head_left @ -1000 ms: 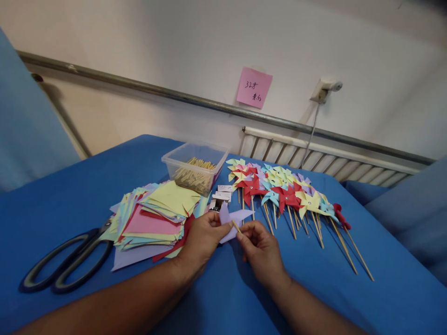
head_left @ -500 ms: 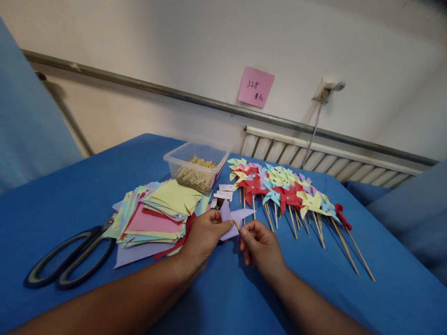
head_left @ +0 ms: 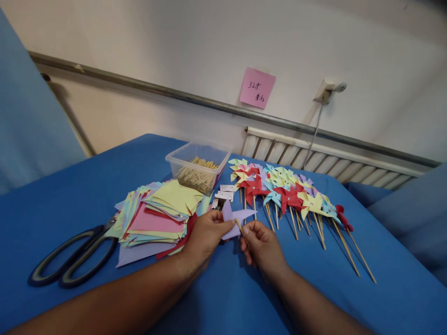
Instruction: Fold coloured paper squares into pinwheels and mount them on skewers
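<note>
A pale purple paper pinwheel [head_left: 228, 215] is pinched by my left hand [head_left: 209, 232], whose thumb presses near its middle. Between the thumb and fingers of my right hand [head_left: 261, 244] is a thin wooden stick [head_left: 239, 224], its tip lying against the centre of the pinwheel. Whether stick and paper are joined I cannot tell. Just left of my left hand lies a stack of cut coloured paper [head_left: 159, 218]. Behind my hands are small white cards or boxes [head_left: 225, 191], partly hidden.
A clear plastic box [head_left: 185, 158] of short wooden sticks stands behind the paper stack. Big dark-handled scissors [head_left: 82, 253] lie at left, blades under the paper. Several finished pinwheels [head_left: 289, 197] on sticks lie at right. A radiator [head_left: 279, 144] and rail [head_left: 174, 94] run along the wall.
The view has shifted slightly. The stick in my right hand now shows a little more of its length against the purple pinwheel. Both hands keep their grips.
</note>
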`<move>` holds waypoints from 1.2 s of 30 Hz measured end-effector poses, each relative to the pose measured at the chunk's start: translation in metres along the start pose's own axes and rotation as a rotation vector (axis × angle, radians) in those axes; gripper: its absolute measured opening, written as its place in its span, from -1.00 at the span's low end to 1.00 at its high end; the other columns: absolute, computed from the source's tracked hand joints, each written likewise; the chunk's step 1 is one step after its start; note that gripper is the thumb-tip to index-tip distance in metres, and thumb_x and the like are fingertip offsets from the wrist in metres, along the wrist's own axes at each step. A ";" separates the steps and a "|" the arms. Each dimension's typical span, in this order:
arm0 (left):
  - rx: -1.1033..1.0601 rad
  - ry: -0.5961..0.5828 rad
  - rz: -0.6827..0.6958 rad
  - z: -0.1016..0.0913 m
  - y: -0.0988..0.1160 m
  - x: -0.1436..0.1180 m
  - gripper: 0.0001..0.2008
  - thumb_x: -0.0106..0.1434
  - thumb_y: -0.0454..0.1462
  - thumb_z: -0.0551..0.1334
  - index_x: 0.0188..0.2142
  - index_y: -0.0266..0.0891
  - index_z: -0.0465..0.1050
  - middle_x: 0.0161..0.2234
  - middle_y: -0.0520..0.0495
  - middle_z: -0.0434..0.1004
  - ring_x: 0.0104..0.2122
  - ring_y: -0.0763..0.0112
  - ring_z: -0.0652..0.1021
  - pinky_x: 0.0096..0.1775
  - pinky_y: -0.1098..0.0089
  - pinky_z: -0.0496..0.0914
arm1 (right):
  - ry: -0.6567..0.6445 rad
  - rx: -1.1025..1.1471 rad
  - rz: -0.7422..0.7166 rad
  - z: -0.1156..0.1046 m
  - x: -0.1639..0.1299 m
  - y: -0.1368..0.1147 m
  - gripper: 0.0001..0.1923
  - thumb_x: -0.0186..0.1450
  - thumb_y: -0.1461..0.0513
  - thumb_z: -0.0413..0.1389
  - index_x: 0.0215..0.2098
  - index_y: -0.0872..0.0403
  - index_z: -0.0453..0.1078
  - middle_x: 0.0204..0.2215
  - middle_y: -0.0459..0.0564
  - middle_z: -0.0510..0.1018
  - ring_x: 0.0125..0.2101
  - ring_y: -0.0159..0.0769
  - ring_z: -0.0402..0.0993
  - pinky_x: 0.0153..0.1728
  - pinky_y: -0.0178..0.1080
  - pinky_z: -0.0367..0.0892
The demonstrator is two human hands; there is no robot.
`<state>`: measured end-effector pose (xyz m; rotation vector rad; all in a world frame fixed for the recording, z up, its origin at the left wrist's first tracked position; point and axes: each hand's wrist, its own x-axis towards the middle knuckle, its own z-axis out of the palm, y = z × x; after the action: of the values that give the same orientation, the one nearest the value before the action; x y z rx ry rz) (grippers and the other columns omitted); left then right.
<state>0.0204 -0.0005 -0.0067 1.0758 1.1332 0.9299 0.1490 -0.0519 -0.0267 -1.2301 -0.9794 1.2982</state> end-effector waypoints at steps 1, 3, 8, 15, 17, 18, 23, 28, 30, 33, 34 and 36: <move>0.000 0.001 0.000 0.000 0.000 0.000 -0.75 -0.10 -0.21 0.36 -0.53 -0.25 0.31 -0.69 0.14 0.36 -0.70 0.56 0.34 -0.64 0.53 0.18 | -0.001 0.001 0.002 0.000 0.000 0.000 -0.62 0.16 -0.04 0.10 -0.50 0.09 0.17 -0.72 -0.25 0.37 -0.87 -0.61 0.10 -0.88 -0.51 -0.08; 0.000 0.000 0.003 0.000 0.001 -0.001 -0.75 -0.10 -0.21 0.36 -0.53 -0.26 0.31 -0.69 0.14 0.36 -0.70 0.56 0.35 -0.64 0.53 0.18 | -0.008 0.004 0.003 0.000 0.000 0.000 -0.62 0.17 -0.04 0.09 -0.49 0.08 0.17 -0.72 -0.25 0.37 -0.87 -0.61 0.10 -0.87 -0.51 -0.09; -0.017 -0.014 0.009 0.001 0.001 -0.002 -0.77 -0.10 -0.22 0.36 -0.52 -0.27 0.34 -0.68 0.14 0.38 -0.71 0.57 0.34 -0.63 0.52 0.18 | -0.008 -0.001 -0.007 0.000 0.000 0.002 -0.63 0.16 -0.03 0.11 -0.49 0.07 0.16 -0.72 -0.26 0.38 -0.87 -0.60 0.10 -0.87 -0.52 -0.10; 0.012 -0.025 0.021 -0.001 -0.001 0.000 -0.79 -0.05 -0.23 0.34 -0.52 -0.25 0.32 -0.69 0.15 0.37 -0.70 0.57 0.35 -0.63 0.53 0.18 | 0.006 -0.009 -0.037 0.001 0.000 0.002 -0.61 0.14 -0.05 0.13 -0.49 0.07 0.16 -0.73 -0.26 0.38 -0.87 -0.61 0.10 -0.87 -0.52 -0.08; 0.023 -0.021 0.027 -0.001 -0.002 0.000 -0.78 -0.05 -0.23 0.33 -0.53 -0.25 0.30 -0.70 0.16 0.35 -0.71 0.57 0.34 -0.64 0.53 0.17 | 0.015 -0.016 -0.045 0.001 -0.001 0.001 -0.60 0.13 -0.05 0.14 -0.50 0.07 0.16 -0.73 -0.25 0.38 -0.87 -0.61 0.09 -0.87 -0.52 -0.07; 0.028 -0.021 0.029 -0.001 -0.003 0.001 -0.78 -0.05 -0.23 0.33 -0.54 -0.25 0.30 -0.71 0.16 0.34 -0.71 0.57 0.33 -0.65 0.53 0.17 | 0.020 -0.019 -0.048 0.001 -0.001 0.001 -0.60 0.12 -0.05 0.14 -0.50 0.07 0.16 -0.73 -0.25 0.38 -0.86 -0.61 0.09 -0.87 -0.52 -0.07; 0.015 -0.023 0.028 0.000 -0.002 0.000 -0.78 -0.06 -0.23 0.34 -0.54 -0.25 0.30 -0.70 0.16 0.34 -0.71 0.56 0.34 -0.65 0.52 0.18 | 0.036 -0.031 -0.043 0.001 -0.001 0.001 -0.59 0.09 -0.06 0.17 -0.50 0.08 0.18 -0.73 -0.25 0.37 -0.86 -0.61 0.09 -0.87 -0.51 -0.08; 0.019 -0.001 0.028 0.000 0.000 -0.001 -0.78 -0.10 -0.24 0.35 -0.56 -0.25 0.31 -0.71 0.16 0.34 -0.72 0.55 0.34 -0.65 0.52 0.18 | 0.050 -0.038 -0.042 0.001 -0.001 0.002 -0.59 0.08 -0.05 0.18 -0.50 0.08 0.19 -0.73 -0.25 0.37 -0.86 -0.61 0.09 -0.86 -0.52 -0.09; 0.025 0.009 0.030 0.001 0.001 -0.002 -0.78 -0.12 -0.24 0.35 -0.57 -0.25 0.32 -0.72 0.16 0.34 -0.72 0.55 0.33 -0.64 0.52 0.18 | 0.052 -0.051 -0.038 0.001 -0.001 0.003 -0.59 0.08 -0.05 0.18 -0.50 0.08 0.19 -0.74 -0.25 0.37 -0.86 -0.61 0.09 -0.86 -0.52 -0.09; 0.023 0.018 0.022 0.001 0.001 -0.002 -0.78 -0.15 -0.24 0.36 -0.57 -0.25 0.34 -0.70 0.15 0.36 -0.70 0.54 0.35 -0.61 0.51 0.21 | 0.054 -0.067 -0.029 0.000 -0.001 0.003 -0.60 0.08 -0.05 0.18 -0.50 0.09 0.20 -0.73 -0.25 0.37 -0.85 -0.61 0.10 -0.86 -0.51 -0.07; 0.022 0.020 0.022 0.001 0.001 -0.002 -0.78 -0.16 -0.24 0.37 -0.56 -0.26 0.35 -0.69 0.15 0.37 -0.69 0.53 0.35 -0.60 0.51 0.21 | 0.055 -0.069 -0.028 0.000 -0.001 0.003 -0.59 0.07 -0.05 0.18 -0.51 0.09 0.20 -0.73 -0.24 0.37 -0.85 -0.61 0.11 -0.86 -0.51 -0.07; 0.026 0.029 0.028 0.001 0.001 -0.002 -0.77 -0.17 -0.23 0.37 -0.57 -0.26 0.35 -0.69 0.14 0.37 -0.67 0.53 0.36 -0.59 0.51 0.20 | 0.059 -0.070 -0.029 0.000 -0.001 0.003 -0.59 0.07 -0.06 0.18 -0.51 0.09 0.20 -0.73 -0.24 0.37 -0.85 -0.61 0.10 -0.86 -0.51 -0.07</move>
<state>0.0211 -0.0027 -0.0047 1.1049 1.1599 0.9579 0.1485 -0.0534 -0.0290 -1.2954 -1.0044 1.2071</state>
